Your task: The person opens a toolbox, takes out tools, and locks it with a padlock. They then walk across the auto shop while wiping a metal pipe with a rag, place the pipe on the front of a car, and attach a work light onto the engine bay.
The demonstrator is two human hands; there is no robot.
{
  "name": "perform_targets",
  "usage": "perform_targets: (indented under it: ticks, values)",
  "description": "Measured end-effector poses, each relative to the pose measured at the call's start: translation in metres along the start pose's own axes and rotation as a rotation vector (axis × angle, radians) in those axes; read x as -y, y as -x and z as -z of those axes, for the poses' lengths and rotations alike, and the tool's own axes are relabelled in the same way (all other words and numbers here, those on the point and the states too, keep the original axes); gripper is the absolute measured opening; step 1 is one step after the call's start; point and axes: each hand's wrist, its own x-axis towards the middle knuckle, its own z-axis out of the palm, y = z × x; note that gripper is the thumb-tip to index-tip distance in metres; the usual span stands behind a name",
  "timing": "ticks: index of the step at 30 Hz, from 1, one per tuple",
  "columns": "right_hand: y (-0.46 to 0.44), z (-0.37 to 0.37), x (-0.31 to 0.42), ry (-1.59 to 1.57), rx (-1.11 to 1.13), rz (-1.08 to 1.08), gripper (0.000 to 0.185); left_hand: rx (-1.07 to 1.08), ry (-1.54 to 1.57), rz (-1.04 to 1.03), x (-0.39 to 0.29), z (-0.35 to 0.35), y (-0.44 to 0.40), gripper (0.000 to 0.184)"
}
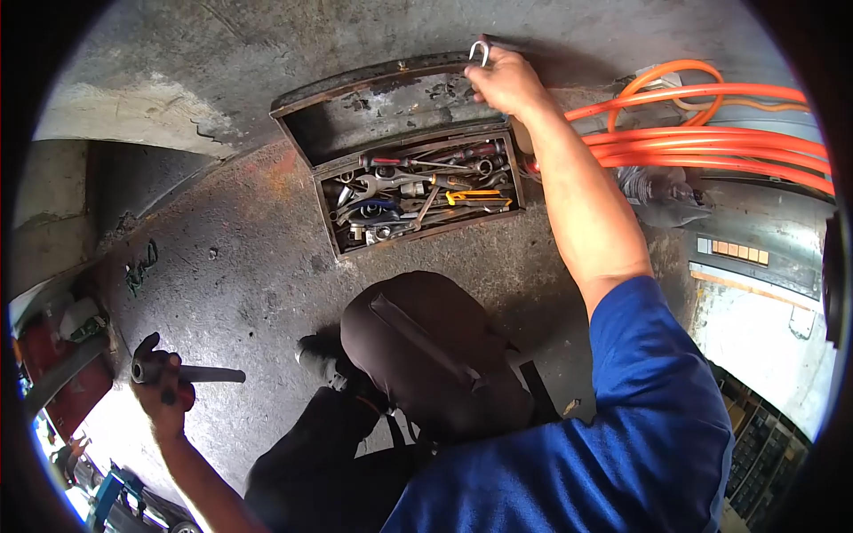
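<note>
While right hand [510, 82] pinches pale hooked piece [480, 51] by far right end of open lid [384, 111], left hand [163, 400] grips dark bar-like tool [215, 375], near left. Toolbox [430, 234], crammed with wrenches [378, 184] and screwdrivers [385, 162], sits far centre; orange hoses [702, 137] to its right. Step looks like handling small piece, fetching or setting down unclear; next move calls for steady fingertip hold.
</note>
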Motion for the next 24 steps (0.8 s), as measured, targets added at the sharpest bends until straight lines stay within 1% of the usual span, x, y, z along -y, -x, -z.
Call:
perform_targets:
  ticks: [1, 2, 4, 5, 6, 8, 10, 11, 12, 13, 14, 15, 16, 18, 19, 20, 22, 24]
  values:
    - [-0.003, -0.004, -0.005, 0.153, -0.010, 0.078, 0.031, 0.003, -0.001, -0.001, -0.001, 0.000, -0.001, 0.044]
    - [-0.001, -0.008, -0.013, 0.066, 0.118, 0.002, 0.036, -0.005, 0.000, -0.001, -0.002, -0.001, -0.001, 0.044]
    - [0.025, -0.020, -0.016, 0.266, -0.108, 0.193, 0.038, -0.013, 0.002, 0.003, -0.003, -0.002, -0.001, 0.044]
    - [0.027, -0.017, -0.010, 0.380, 0.118, 0.006, 0.041, -0.015, 0.007, 0.016, -0.004, -0.003, -0.001, 0.044]
    - [0.029, -0.033, -0.026, 0.490, 0.077, -0.018, 0.042, -0.013, 0.011, 0.029, -0.004, -0.003, -0.001, 0.044]
    - [0.042, -0.040, -0.041, 0.312, -0.054, 0.043, 0.048, 0.003, 0.025, 0.027, 0.001, 0.001, -0.002, 0.044]
    - [0.035, -0.035, -0.039, 0.159, -0.321, 0.148, 0.049, 0.016, 0.032, 0.047, 0.001, 0.001, 0.003, 0.044]
    - [0.033, -0.028, -0.033, 0.093, -0.340, 0.087, 0.051, 0.014, 0.044, 0.049, -0.004, -0.001, 0.003, 0.044]
    - [0.010, -0.030, -0.050, -0.035, -0.358, 0.187, 0.051, 0.013, 0.061, 0.043, -0.008, -0.004, 0.001, 0.044]
    - [-0.008, -0.030, -0.058, -0.105, -0.287, 0.174, 0.051, 0.023, 0.064, 0.037, -0.006, -0.004, -0.002, 0.044]
    - [-0.019, -0.029, -0.059, -0.172, -0.217, 0.166, 0.051, 0.036, -0.007, 0.003, -0.002, -0.003, -0.003, 0.044]
    - [-0.019, -0.025, -0.044, -0.332, -0.069, 0.013, 0.050, 0.046, -0.078, -0.030, 0.000, -0.002, -0.003, 0.044]
    - [-0.019, -0.026, -0.040, -0.328, -0.076, 0.015, 0.050, 0.047, -0.072, -0.036, -0.002, -0.003, -0.002, 0.044]
    - [-0.018, -0.027, -0.034, -0.634, -0.075, -0.130, 0.037, 0.050, 0.022, 0.090, -0.007, -0.001, 0.000, 0.044]
    - [-0.016, -0.029, -0.032, -0.732, -0.083, -0.148, 0.039, 0.047, 0.027, 0.088, -0.006, -0.003, 0.000, 0.044]
    - [-0.013, -0.033, -0.031, -0.730, -0.082, -0.146, 0.039, 0.025, 0.049, 0.073, -0.006, -0.004, 0.000, 0.045]
    - [-0.004, -0.039, -0.030, -0.712, -0.176, -0.091, 0.041, 0.000, 0.072, 0.056, -0.008, -0.006, -0.001, 0.046]
    - [0.001, -0.040, -0.034, -0.727, -0.175, -0.089, 0.044, -0.004, 0.053, 0.040, -0.011, -0.008, -0.001, 0.046]
